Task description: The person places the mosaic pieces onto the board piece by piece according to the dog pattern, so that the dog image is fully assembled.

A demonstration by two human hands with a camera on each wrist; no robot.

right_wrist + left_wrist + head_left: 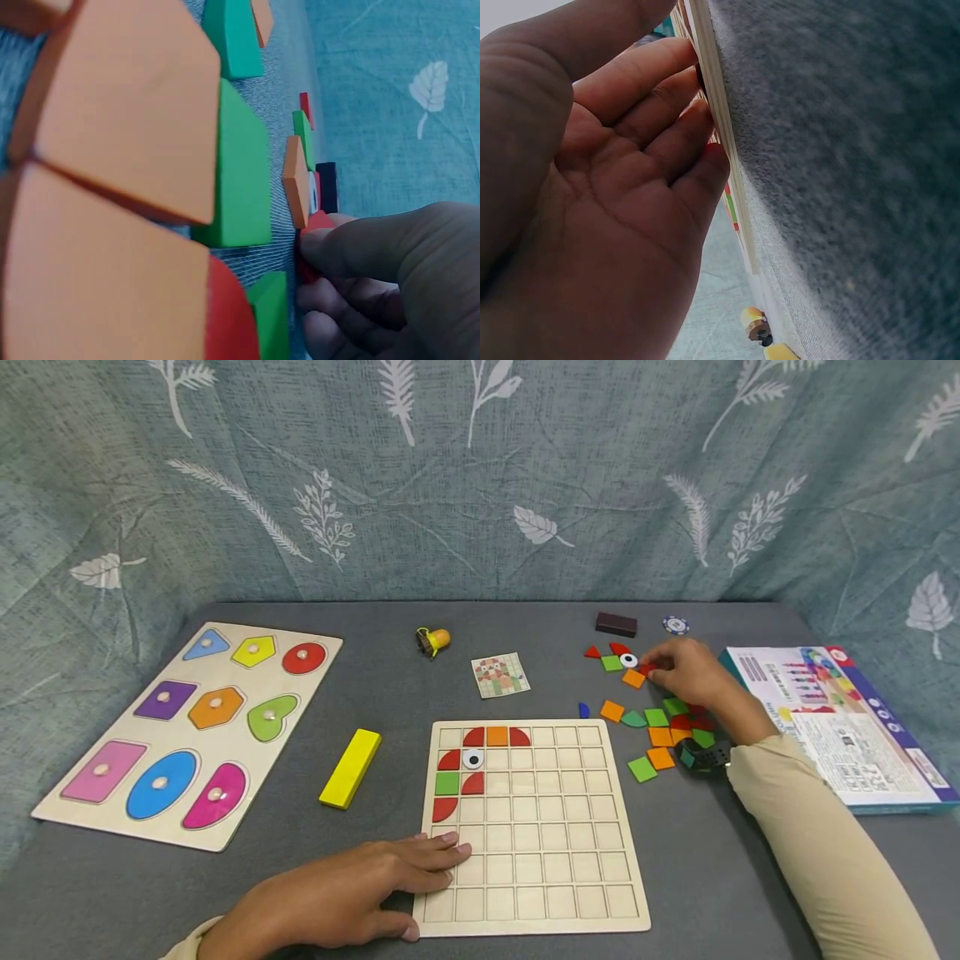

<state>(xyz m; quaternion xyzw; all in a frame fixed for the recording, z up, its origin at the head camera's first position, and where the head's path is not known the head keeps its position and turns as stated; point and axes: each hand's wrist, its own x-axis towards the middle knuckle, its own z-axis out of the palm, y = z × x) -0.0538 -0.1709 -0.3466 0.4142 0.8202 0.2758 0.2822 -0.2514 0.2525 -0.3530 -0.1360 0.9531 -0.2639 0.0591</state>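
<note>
A square wooden grid board [555, 868] lies in front of me. Red quarter-circle pieces [446, 810], an orange square [497, 737], a green square [447, 783] and an eye piece [473, 759] fill some cells at its upper left. My left hand [352, 889] rests on the board's lower left edge, fingers extended over it and thumb at the near corner. Beyond the board, to the right, my right hand [693, 672] pinches a red piece [321, 220] between thumb and fingers, beside a loose eye piece [628, 660] and an orange square [633, 678].
Loose green, orange and red pieces [660, 737] lie right of the board. Farther right is a box [855, 752]. A pattern card [500, 675], a small yellow toy [432, 642], a dark block [616, 625] and a chip [676, 625] lie behind. Left are a yellow block [350, 768] and a knobbed shape puzzle [180, 735].
</note>
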